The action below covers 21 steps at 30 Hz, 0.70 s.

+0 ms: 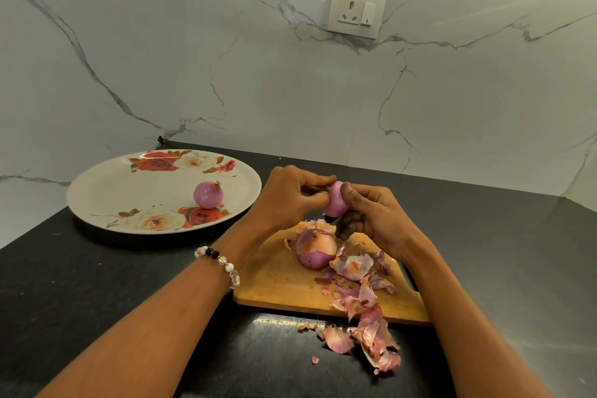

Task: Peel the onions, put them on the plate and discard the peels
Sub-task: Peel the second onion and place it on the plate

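Onion (334, 202) number two, nearly bare, held up over the cutting board (277, 281)

Right hand (371, 220) cups it from the right and below, left hand (290, 194) pinches skin at its top end, so the plate (106, 194) with one peeled onion (208, 194) sits off to the left, nearer the left hand. Half-peeled onion (315, 249) and peels (371, 326) wait below.

Held onion (334, 202) partly hidden by fingers (350, 200); forearms cut off.

White veined marble wall (290, 90), wall socket (356, 11), black stone countertop (97, 284).
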Motion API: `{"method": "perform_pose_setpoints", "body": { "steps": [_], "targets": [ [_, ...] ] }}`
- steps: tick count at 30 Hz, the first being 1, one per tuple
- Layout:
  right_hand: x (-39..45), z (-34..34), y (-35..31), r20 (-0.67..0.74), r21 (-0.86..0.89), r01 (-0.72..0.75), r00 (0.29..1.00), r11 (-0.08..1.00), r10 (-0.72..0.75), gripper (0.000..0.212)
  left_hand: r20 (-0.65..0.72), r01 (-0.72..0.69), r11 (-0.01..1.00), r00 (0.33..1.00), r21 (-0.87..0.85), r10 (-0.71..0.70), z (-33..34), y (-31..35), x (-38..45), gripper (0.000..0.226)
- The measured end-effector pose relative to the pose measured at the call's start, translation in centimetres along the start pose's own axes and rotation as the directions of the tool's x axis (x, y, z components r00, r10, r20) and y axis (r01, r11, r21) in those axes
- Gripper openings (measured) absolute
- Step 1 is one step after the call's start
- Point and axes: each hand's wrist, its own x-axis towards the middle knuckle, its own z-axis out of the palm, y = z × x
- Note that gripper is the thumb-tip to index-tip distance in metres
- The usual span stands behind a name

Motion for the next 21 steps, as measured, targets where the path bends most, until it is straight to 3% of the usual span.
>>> {"method": "perform_pose_setpoints", "body": {
  "steps": [11, 13, 17, 21],
  "targets": [
    [0.05, 0.04, -0.05, -0.013, 0.023, 0.002, 1.000, 1.000, -0.002, 0.038, -0.195, 0.052, 0.998, 0.979, -0.023, -0.056, -0.09, 0.00, 0.31, 0.021],
    [0.02, 0.08, -0.10, -0.013, 0.018, 0.008, 1.000, 1.000, -0.008, 0.038, -0.186, 0.009, 1.000, 0.983, 0.022, -0.004, -0.43, 0.18, 0.28, 0.024],
    [-0.02, -0.07, -0.15, -0.009, 0.028, 0.016, 1.000, 0.999, -0.016, 0.038, -0.002, -0.183, 0.963, 0.982, 0.199, 0.187, -0.53, -0.09, 0.24, 0.036],
    [-0.06, -0.08, -0.13, -0.007, 0.027, 0.013, 1.000, 1.000, -0.012, 0.036, -0.003, -0.277, 0.917, 0.957, 0.288, 0.291, -0.51, -0.28, 0.18, 0.030]
  ]
}}
